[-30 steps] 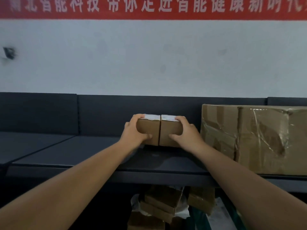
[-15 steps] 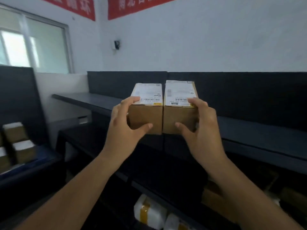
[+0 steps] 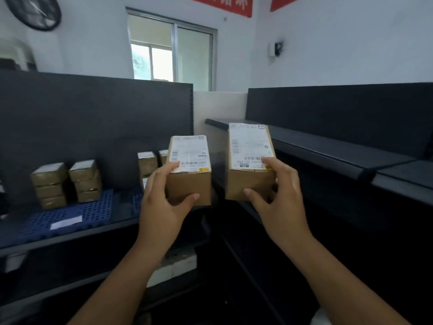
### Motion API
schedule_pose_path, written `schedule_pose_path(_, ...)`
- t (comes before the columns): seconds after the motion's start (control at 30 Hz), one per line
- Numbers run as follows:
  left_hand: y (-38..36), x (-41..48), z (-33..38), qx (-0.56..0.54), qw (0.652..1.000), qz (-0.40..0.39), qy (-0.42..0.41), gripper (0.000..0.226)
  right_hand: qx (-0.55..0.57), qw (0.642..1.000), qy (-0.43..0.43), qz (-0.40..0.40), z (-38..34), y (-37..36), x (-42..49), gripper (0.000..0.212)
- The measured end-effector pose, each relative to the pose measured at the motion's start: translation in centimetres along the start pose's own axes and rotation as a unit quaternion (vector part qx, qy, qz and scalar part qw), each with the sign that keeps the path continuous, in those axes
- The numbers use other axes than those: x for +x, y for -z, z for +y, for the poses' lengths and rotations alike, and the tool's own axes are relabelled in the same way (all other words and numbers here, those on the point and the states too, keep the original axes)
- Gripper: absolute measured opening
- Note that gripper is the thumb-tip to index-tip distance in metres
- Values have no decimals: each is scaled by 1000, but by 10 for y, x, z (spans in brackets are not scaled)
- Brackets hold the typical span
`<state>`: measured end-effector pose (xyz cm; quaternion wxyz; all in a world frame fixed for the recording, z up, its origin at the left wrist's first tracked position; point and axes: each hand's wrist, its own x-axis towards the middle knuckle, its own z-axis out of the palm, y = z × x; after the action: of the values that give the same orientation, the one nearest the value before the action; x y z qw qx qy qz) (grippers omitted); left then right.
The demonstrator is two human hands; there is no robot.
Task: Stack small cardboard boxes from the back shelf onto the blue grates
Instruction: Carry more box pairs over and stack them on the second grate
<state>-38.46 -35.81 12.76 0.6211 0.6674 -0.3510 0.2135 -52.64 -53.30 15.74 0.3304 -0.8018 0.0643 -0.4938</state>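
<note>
My left hand point(image 3: 164, 207) grips a small cardboard box point(image 3: 191, 170) with a white label on top. My right hand point(image 3: 278, 200) grips a second, similar box point(image 3: 249, 160), held slightly higher, a gap apart from the first. Both boxes are in the air in front of me. To the left, a blue grate point(image 3: 93, 214) lies on a dark shelf and bears two stacks of small boxes point(image 3: 50, 185) point(image 3: 86, 180). More small boxes point(image 3: 147, 161) stand behind my left hand, partly hidden.
A white paper slip point(image 3: 66, 222) lies on the blue grate. The dark back shelf point(image 3: 328, 151) runs along the right wall. A lower shelf edge point(image 3: 70, 238) fronts the grate. A window point(image 3: 173, 50) and a wall clock point(image 3: 35, 10) are above.
I have turned left away from the back shelf with both boxes. The boxes, held side by side before, are now a gap apart. The blue grate with stacks has come into view.
</note>
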Motion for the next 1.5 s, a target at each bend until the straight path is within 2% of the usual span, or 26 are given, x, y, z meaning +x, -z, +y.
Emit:
schedule_pose_path(0.17,48,50,-85,61,996,44,51,72,45,998,-18,-47,29,-96,43,70)
schedule_pose_path(0.37,62,99,-166,90,990,45,96,70,63,992,-53,-92,79,-188,91,67)
schedule_pose_path(0.53,45,136,-235,87,984,29,154,68,70,983,-86,-144,141,-252,124,66)
schedule_pose_path(0.87,-24,193,-354,153,962,35,224,70,99,957,-122,-246,279,-363,195,62)
schedule_pose_path(1.07,-45,198,-391,217,950,40,220,68,116,944,-112,-287,325,-404,210,64)
schedule_pose_path(1.3,-53,196,-403,233,944,45,228,71,146,943,-114,-276,337,-422,204,73)
schedule_pose_path(1.5,-44,188,-409,134,951,86,263,101,185,927,-181,-271,339,-427,197,91)
